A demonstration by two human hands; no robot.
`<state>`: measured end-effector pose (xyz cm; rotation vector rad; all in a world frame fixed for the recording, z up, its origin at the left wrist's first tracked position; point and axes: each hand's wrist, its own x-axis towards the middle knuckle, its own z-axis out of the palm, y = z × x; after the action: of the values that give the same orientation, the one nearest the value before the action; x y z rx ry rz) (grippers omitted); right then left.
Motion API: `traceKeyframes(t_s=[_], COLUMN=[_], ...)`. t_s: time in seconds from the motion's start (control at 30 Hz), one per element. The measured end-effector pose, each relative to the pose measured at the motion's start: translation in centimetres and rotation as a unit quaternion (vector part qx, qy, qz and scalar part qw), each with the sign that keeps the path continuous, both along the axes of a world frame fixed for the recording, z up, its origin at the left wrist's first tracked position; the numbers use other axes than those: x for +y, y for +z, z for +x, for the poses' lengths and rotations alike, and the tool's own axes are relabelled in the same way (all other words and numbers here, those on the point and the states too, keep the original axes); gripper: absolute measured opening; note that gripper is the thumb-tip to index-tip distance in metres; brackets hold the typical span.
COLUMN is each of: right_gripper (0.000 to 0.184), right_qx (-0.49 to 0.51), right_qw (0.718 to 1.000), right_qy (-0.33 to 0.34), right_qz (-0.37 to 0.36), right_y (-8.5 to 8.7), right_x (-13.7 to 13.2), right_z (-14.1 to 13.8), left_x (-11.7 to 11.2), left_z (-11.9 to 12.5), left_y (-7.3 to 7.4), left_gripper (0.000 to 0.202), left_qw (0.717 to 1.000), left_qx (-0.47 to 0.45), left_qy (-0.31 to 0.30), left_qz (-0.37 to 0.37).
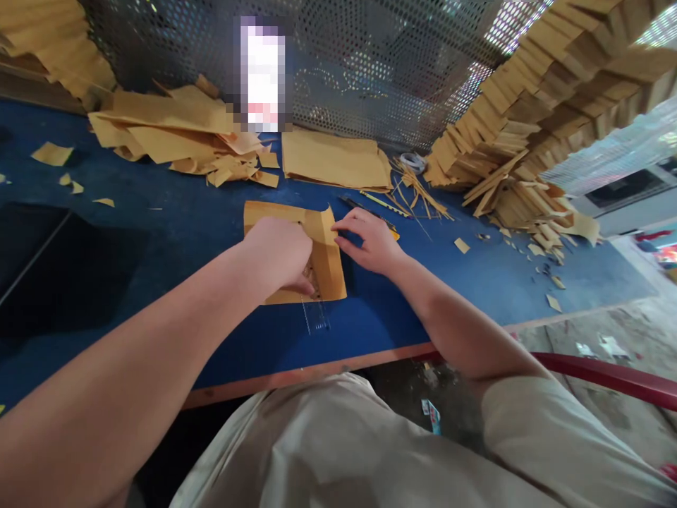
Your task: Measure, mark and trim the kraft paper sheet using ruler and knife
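A tan paper sheet (328, 248) lies on the blue table (174, 226) in front of me. My left hand (279, 255) rests on top of it with fingers curled down, pressing the sheet and a clear ruler (316, 312) that sticks out from under its near edge. My right hand (370, 242) touches the sheet's right edge with fingertips pinched on the paper. A utility knife (370, 209) with a yellow-and-black handle lies on the table just beyond my right hand.
Piles of tan paper offcuts (174, 134) and a neat stack of sheets (334, 159) sit at the back by a perforated metal wall. A tall heap of folded cardboard pieces (534, 120) fills the right. Thin strips (417, 190) and scraps litter the table. A dark opening (58, 275) is at left.
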<state>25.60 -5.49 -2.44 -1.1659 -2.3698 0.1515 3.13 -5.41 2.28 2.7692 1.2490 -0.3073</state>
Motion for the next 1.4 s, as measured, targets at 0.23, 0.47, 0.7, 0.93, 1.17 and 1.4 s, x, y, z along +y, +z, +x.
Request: traceKeyframes(t_s=[0.23,0.47,0.7,0.93,1.17,1.4], right_gripper=[0.023,0.025,0.044,0.033,0.070,0.034], right_qx=[0.040,0.049,0.039,-0.061,-0.190,-0.140], right_qw=[0.995,0.992,0.995,0.994,0.976,0.981], right_qy=[0.023,0.039,-0.044,0.091,0.109,0.122], right_qz=[-0.089,-0.110,-0.082,0.000,-0.004,0.047], right_y=[-0.4,0.0,0.4,2.7,0.1,-0.6], right_x=[-0.5,-0.7,-1.5,-6.9,-13.6,-19.0], right_z=[-0.1,0.2,0.1,-2.5,-2.7,0.5], left_x=[1.6,3.7,4.9,5.1,5.9,7.3], left_z=[-0.1,-1.2,-2.5,-2.9,-3.4,-4.4], left_y=[0.3,-1.7,-1.9,-2.4,-3.2,-4.4], left_gripper=[0.063,0.041,0.059,0.047,0.046,0.054], left_qw=[0.994,0.992,0.987,0.983,0.985,0.985], left_qx=[0.085,0.014,-0.043,-0.059,-0.049,-0.123], left_qy=[-0.037,-0.068,-0.026,0.024,0.045,0.008], left_qz=[0.055,0.105,0.150,0.173,0.159,0.124])
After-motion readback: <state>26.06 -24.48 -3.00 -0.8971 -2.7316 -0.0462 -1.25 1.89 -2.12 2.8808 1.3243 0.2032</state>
